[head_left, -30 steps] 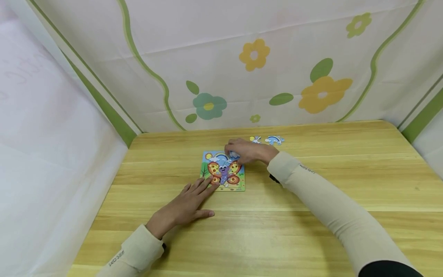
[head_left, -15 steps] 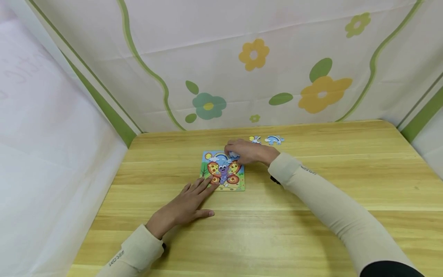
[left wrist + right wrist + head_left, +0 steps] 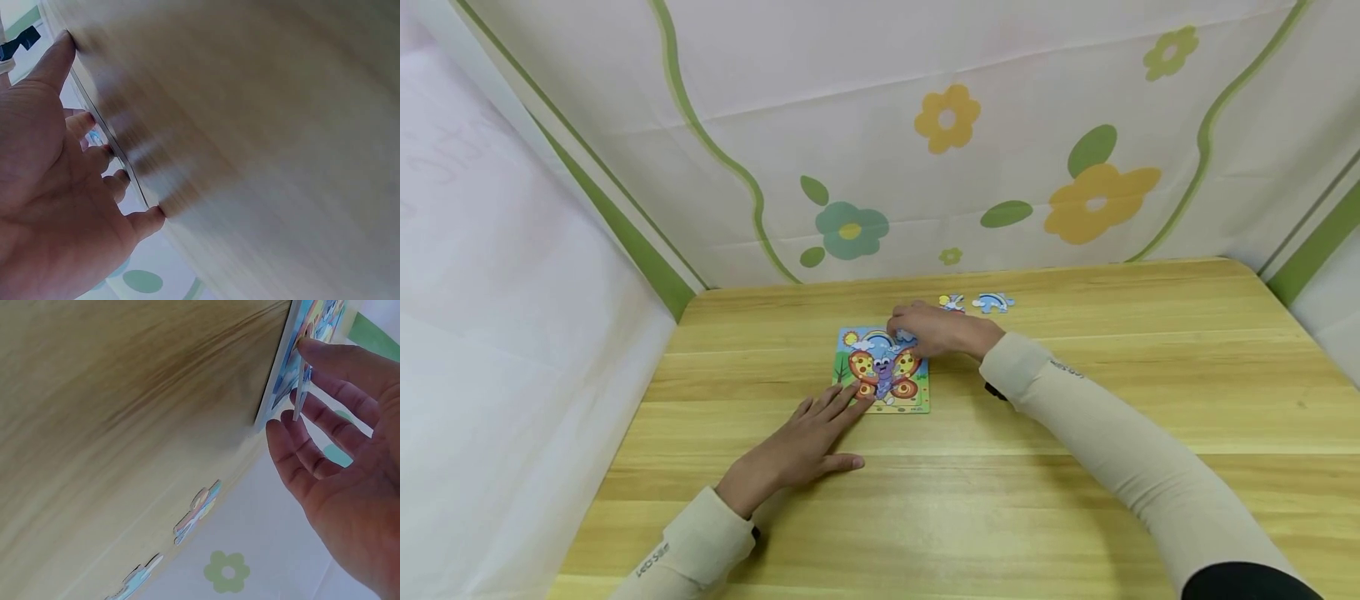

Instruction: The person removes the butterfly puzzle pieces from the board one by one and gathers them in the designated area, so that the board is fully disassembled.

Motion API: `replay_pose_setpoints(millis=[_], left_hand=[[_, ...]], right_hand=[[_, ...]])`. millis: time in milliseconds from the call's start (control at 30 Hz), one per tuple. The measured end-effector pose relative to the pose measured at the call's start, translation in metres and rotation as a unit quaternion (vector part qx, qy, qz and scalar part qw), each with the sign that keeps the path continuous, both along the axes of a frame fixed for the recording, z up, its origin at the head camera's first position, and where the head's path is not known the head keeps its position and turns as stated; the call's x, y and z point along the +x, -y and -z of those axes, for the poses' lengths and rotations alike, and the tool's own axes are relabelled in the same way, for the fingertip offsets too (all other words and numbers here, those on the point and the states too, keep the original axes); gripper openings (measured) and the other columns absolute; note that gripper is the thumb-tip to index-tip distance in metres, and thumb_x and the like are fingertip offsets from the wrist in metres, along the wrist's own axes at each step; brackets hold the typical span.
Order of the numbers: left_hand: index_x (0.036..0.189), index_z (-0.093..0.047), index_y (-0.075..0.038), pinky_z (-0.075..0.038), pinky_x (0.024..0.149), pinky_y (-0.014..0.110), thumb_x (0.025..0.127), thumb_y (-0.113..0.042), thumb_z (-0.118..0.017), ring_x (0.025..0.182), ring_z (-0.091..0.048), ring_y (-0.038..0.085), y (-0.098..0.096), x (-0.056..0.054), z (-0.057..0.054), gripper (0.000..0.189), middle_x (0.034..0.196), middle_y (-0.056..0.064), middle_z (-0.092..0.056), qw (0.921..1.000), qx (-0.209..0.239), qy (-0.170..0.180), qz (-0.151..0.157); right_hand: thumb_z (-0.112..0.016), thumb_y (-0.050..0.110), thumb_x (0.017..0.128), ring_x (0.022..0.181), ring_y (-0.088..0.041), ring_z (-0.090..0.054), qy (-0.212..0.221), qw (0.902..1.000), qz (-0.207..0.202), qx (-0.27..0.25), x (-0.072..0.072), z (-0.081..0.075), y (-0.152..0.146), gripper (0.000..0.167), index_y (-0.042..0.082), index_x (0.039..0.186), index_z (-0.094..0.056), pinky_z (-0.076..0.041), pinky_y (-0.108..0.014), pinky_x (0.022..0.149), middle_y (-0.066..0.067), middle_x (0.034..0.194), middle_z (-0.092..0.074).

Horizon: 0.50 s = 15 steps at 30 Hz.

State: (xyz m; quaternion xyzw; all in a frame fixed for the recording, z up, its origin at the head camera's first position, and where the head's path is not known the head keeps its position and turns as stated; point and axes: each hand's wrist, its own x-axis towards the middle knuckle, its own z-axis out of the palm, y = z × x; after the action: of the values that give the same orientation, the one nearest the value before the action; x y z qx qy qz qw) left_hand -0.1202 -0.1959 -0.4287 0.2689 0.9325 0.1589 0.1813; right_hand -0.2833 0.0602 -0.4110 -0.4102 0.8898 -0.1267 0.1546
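A butterfly jigsaw puzzle board (image 3: pixel 886 375) lies flat on the wooden table. My left hand (image 3: pixel 801 446) rests with spread, straight fingers on the board's lower left corner; the left wrist view shows its fingertips (image 3: pixel 149 220) along the edge. At the upper right corner of the board, my right hand (image 3: pixel 928 327) pinches a light-blue puzzle piece (image 3: pixel 906 336). From the right wrist, this piece (image 3: pixel 302 394) appears tilted between thumb and fingers, close to the board (image 3: pixel 275 387). The back of the hand partly hides it in the head view.
Two loose pieces lie behind the right hand: one with a yellow and white print (image 3: pixel 952 302), the other a rainbow piece (image 3: pixel 993 302). Beyond the table's (image 3: pixel 1112 375) far edge hangs a white cloth (image 3: pixel 880 108) printed with flowers.
Both hands stay nearly where they were, the right still holding the piece at the board's upper right corner. The head view has shifted very slightly.
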Motion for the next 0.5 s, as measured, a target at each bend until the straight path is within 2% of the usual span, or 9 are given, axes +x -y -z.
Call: replay_pose_setpoints(millis=[167, 500], left_hand=[[0.169, -0.023, -0.021, -0.017, 0.125, 0.072, 0.104, -0.049, -0.061, 0.163, -0.013, 0.042, -0.0003, -0.0004, 0.0006, 0.081, 0.177, 0.010, -0.013, 1.0000, -0.005, -0.003, 0.000], [0.169, -0.023, -0.022, -0.017, 0.125, 0.072, 0.103, -0.052, -0.061, 0.164, -0.010, 0.040, -0.0006, 0.0001, 0.0031, 0.082, 0.178, 0.009, -0.011, 0.9999, -0.012, -0.007, -0.004]], right_hand=[[-0.076, 0.006, 0.095, 0.131, -0.033, -0.054, -0.007, 1.0000, -0.004, 0.003, 0.0013, -0.0007, -0.0001, 0.040, 0.012, 0.134, -0.070, -0.049, -0.047, 0.112, -0.010, 0.141, -0.061], [-0.074, 0.003, 0.095, 0.130, -0.032, -0.056, -0.016, 0.9998, -0.009, -0.002, 0.0033, -0.0009, -0.0008, 0.035, 0.010, 0.129, -0.072, -0.048, -0.046, 0.113, -0.010, 0.135, -0.063]])
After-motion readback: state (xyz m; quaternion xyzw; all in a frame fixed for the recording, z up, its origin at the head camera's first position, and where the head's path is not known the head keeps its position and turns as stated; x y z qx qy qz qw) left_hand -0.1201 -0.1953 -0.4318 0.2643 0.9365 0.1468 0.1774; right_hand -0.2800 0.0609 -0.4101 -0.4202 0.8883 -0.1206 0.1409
